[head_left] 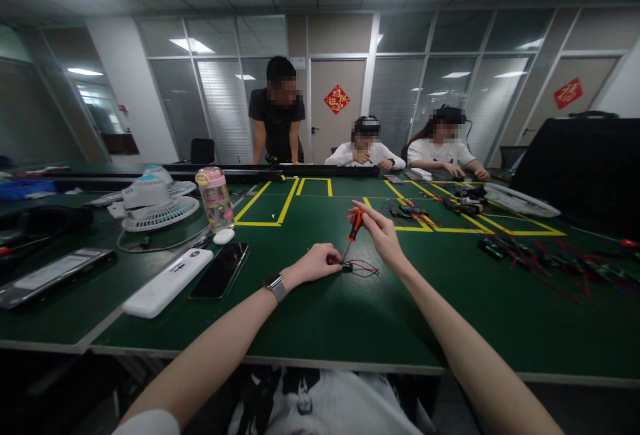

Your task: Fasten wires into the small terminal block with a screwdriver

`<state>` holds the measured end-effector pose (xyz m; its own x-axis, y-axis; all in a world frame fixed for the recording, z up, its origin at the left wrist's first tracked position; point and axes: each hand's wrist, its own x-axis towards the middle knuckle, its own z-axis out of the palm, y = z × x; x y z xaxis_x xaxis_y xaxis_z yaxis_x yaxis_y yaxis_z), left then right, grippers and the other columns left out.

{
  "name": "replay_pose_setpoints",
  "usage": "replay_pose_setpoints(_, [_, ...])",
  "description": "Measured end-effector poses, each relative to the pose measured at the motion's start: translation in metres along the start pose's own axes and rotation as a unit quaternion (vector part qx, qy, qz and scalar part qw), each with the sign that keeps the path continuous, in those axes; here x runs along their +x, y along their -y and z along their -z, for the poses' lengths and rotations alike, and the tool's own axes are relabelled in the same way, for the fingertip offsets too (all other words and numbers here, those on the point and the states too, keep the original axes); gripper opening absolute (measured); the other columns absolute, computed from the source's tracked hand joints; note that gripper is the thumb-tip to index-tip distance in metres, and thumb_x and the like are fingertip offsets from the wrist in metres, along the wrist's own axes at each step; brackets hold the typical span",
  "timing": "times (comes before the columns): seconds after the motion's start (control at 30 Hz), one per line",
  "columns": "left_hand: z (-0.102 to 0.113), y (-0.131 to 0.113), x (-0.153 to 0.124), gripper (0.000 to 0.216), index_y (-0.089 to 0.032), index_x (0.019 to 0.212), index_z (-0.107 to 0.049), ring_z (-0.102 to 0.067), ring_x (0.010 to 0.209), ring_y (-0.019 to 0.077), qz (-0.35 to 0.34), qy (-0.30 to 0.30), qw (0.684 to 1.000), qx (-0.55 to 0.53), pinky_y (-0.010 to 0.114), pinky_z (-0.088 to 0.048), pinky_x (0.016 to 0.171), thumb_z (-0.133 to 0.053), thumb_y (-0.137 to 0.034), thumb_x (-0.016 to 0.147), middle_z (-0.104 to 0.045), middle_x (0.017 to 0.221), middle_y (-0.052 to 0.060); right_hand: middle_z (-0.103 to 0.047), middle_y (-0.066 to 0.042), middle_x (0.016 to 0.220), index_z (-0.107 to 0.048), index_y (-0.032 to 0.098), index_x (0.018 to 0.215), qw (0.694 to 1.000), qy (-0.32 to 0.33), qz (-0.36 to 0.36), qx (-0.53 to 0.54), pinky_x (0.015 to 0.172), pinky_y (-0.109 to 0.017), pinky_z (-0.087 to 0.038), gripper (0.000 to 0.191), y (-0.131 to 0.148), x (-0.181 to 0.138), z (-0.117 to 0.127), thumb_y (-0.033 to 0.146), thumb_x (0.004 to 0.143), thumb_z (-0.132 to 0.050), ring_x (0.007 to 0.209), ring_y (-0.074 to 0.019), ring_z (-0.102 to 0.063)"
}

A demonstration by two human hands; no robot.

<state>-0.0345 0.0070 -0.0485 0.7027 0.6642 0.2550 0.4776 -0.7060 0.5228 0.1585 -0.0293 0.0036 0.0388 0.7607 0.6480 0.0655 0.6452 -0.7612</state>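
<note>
On the green table, a small dark circuit board [347, 266] lies with thin red, blue and black wires [367, 267] trailing to its right. My left hand [320, 262] has its fingers closed at the board's left end, pinning it. Above it, my right hand [376, 227] grips an orange and black screwdriver [355, 226] by the handle. The screwdriver tilts, its shaft running down and left to the board, close by my left fingertips. Whether its tip sits in a screw is too small to tell.
Left of my hands lie a phone [220, 271], a white power bank [169, 283], a white case [223, 236], a pink-lidded bottle [215, 200] and a fan [159, 212]. Wired boards [540, 258] are heaped at right, more [407, 210] near yellow tape. Several people are across the table.
</note>
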Motion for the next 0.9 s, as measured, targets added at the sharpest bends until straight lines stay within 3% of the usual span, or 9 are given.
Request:
replay_pose_setpoints(0.17, [0.0, 0.0, 0.0, 0.016, -0.016, 0.094, -0.074, -0.061, 0.082, 0.0161, 0.005, -0.003, 1.0, -0.006, 0.025, -0.046, 0.072, -0.069, -0.028, 0.083, -0.066, 0.095, 0.004, -0.074, -0.008, 0.105, -0.068, 0.023, 0.118, 0.998, 0.014, -0.032, 0.054, 0.09, -0.041, -0.054, 0.042, -0.001, 0.002, 0.002, 0.046, 0.083, -0.065, 0.09, -0.0222, -0.072])
replay_pose_setpoints(0.4, [-0.001, 0.0, 0.0, 0.015, -0.017, 0.094, -0.074, -0.062, 0.083, 0.0165, 0.005, -0.007, 1.0, 0.003, 0.025, -0.045, 0.075, -0.07, -0.026, 0.083, -0.066, 0.093, 0.004, -0.075, -0.005, 0.09, -0.074, 0.022, 0.095, 0.997, -0.034, -0.041, 0.061, 0.085, -0.036, -0.053, 0.03, -0.01, 0.005, 0.004, 0.04, 0.071, -0.078, 0.087, -0.021, -0.069])
replay_pose_setpoints(0.57, [-0.001, 0.0, 0.0, 0.015, -0.017, 0.094, -0.074, -0.062, 0.081, 0.0161, 0.004, -0.008, 1.0, -0.005, 0.025, -0.045, 0.073, -0.07, -0.026, 0.083, -0.065, 0.093, 0.004, -0.07, 0.0, 0.082, -0.073, 0.024, 0.084, 0.985, -0.071, -0.076, 0.138, 0.079, -0.031, -0.051, 0.027, -0.017, 0.005, 0.001, 0.041, 0.064, -0.083, 0.078, -0.0163, -0.065])
replay_pose_setpoints(0.73, [-0.001, 0.001, 0.0, 0.016, -0.016, 0.094, -0.074, -0.061, 0.08, 0.016, 0.0, -0.002, 1.0, -0.01, 0.025, -0.045, 0.072, -0.07, -0.028, 0.083, -0.065, 0.093, 0.004, -0.07, -0.002, 0.087, -0.073, 0.025, 0.095, 0.97, -0.007, -0.114, 0.216, 0.084, -0.033, -0.051, 0.031, -0.008, 0.005, 0.001, 0.041, 0.07, -0.08, 0.084, -0.0168, -0.064])
replay_pose_setpoints(0.9, [0.0, 0.0, 0.0, 0.014, -0.017, 0.094, -0.073, -0.061, 0.081, 0.0154, 0.002, -0.001, 1.0, -0.008, 0.025, -0.046, 0.073, -0.07, -0.025, 0.084, -0.065, 0.093, 0.004, -0.071, -0.003, 0.089, -0.072, 0.024, 0.092, 0.957, 0.004, -0.124, 0.262, 0.09, -0.037, -0.051, 0.029, -0.008, 0.006, 0.002, 0.041, 0.07, -0.08, 0.087, -0.0173, -0.065])
